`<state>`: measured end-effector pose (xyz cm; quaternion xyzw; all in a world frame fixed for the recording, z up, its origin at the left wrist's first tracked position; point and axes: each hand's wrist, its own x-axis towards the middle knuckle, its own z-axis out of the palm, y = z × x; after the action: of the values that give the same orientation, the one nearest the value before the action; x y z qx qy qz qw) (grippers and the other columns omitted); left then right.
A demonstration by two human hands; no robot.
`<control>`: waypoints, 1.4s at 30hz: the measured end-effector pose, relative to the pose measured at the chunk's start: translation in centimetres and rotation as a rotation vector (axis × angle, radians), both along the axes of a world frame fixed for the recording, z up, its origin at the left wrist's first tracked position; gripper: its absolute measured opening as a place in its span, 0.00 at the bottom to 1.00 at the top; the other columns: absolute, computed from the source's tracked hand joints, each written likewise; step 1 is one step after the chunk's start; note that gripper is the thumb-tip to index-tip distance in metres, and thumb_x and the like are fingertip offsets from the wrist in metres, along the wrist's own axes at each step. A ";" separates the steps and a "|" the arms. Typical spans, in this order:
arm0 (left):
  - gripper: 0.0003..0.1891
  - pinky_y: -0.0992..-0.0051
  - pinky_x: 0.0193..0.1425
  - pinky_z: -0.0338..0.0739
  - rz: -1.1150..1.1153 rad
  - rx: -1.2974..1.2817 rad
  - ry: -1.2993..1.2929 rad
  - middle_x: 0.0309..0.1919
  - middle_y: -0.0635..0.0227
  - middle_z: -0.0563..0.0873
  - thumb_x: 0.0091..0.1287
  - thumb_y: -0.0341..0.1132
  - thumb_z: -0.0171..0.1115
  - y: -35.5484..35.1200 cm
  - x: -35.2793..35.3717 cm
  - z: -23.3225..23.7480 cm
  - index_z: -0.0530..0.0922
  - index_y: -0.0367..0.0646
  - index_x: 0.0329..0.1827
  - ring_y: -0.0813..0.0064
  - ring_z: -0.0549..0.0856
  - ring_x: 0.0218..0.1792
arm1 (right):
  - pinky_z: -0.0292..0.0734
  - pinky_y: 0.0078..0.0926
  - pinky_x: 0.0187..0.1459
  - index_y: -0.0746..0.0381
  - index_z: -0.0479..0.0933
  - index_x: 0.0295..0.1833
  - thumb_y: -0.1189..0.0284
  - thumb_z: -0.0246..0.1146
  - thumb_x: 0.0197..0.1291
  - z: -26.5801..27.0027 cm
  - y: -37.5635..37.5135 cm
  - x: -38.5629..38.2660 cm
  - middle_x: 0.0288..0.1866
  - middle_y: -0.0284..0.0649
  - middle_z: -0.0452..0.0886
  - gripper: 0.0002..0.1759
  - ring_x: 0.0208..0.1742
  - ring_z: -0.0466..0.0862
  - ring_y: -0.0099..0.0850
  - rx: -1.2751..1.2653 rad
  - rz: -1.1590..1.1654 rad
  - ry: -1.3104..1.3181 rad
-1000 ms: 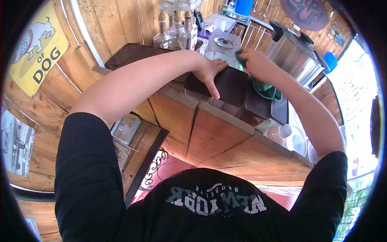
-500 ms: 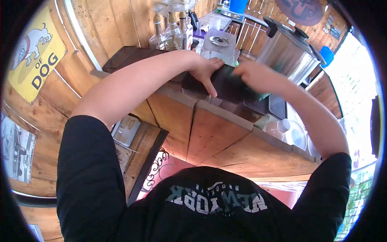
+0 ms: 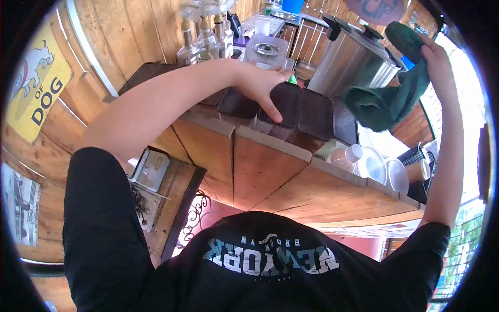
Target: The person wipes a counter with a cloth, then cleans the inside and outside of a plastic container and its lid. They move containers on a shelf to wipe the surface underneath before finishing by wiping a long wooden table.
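Observation:
My left hand (image 3: 262, 89) rests across the top of a dark-lidded container (image 3: 287, 99), thumb stretched toward the near edge and fingers spread toward the far side. More dark-lidded containers stand in the same row, one to the left (image 3: 236, 105) and one to the right (image 3: 316, 112). Raised at the right, my right hand (image 3: 435, 57) is closed on a dark green cloth (image 3: 382, 104). The cloth hangs in loose folds in the air, in front of the large steel pot and apart from the lids.
A large steel pot (image 3: 345, 60) stands behind the row. Plastic cups and lids (image 3: 371, 164) lie at the right, beside paper cups (image 3: 417, 170). Bottles (image 3: 205, 41) and a clear dispenser (image 3: 266, 49) stand at the back. A wooden counter edge (image 3: 270, 144) runs in front.
My right hand has lifted up and right from the lids, carrying the green cloth with it. My left hand stays on the container. The view has shifted slightly.

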<state>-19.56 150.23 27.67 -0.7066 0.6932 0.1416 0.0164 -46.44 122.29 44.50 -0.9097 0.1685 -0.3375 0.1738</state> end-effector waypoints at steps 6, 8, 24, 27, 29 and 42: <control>0.73 0.38 0.74 0.40 -0.039 0.072 -0.221 0.78 0.51 0.43 0.39 0.73 0.69 -3.5 -2.9 0.0 0.39 0.32 0.76 0.59 0.43 0.78 | 0.72 0.37 0.58 0.70 0.77 0.49 0.82 0.50 0.49 -12.0 4.6 6.5 0.50 0.52 0.80 0.20 0.56 0.78 0.48 -0.551 0.183 0.196; 0.73 0.41 0.75 0.40 -0.017 0.138 -0.208 0.77 0.49 0.43 0.39 0.73 0.69 -3.8 -3.4 0.4 0.39 0.32 0.76 0.58 0.44 0.78 | 0.75 0.43 0.53 0.67 0.80 0.44 0.81 0.55 0.49 -16.7 4.6 8.7 0.42 0.53 0.81 0.15 0.49 0.80 0.51 -0.572 0.372 0.300; 0.70 0.50 0.76 0.48 0.051 0.075 -0.090 0.75 0.48 0.51 0.40 0.72 0.69 -3.7 -2.8 -1.7 0.44 0.31 0.76 0.54 0.54 0.76 | 0.67 0.39 0.65 0.66 0.75 0.58 0.83 0.52 0.54 -19.9 8.5 9.3 0.63 0.48 0.70 0.24 0.64 0.71 0.47 -0.443 0.463 0.554; 0.71 0.38 0.72 0.46 0.098 0.112 -0.146 0.76 0.51 0.51 0.39 0.73 0.69 -3.5 -3.8 -1.0 0.43 0.33 0.76 0.55 0.53 0.76 | 0.68 0.38 0.64 0.67 0.77 0.54 0.84 0.52 0.52 -19.5 8.9 8.8 0.62 0.48 0.70 0.21 0.63 0.71 0.48 -0.414 0.546 0.580; 0.72 0.34 0.71 0.46 0.104 0.110 -0.150 0.76 0.51 0.50 0.38 0.73 0.69 -3.5 -3.8 -1.2 0.42 0.33 0.76 0.55 0.52 0.76 | 0.68 0.36 0.64 0.67 0.79 0.51 0.86 0.52 0.49 -17.9 10.2 8.1 0.61 0.47 0.70 0.22 0.64 0.71 0.46 -0.348 0.602 0.706; 0.72 0.30 0.69 0.44 0.073 0.103 -0.158 0.77 0.47 0.46 0.39 0.75 0.66 -4.5 -3.6 -2.6 0.39 0.33 0.76 0.51 0.48 0.77 | 0.71 0.34 0.60 0.65 0.82 0.46 0.87 0.55 0.47 -15.2 11.8 5.1 0.60 0.46 0.73 0.20 0.61 0.73 0.44 -0.381 0.813 0.859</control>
<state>-23.14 145.72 25.06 -0.7385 0.6552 0.1216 0.1021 -41.30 134.09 29.26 -0.9708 -0.1995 0.1275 0.0399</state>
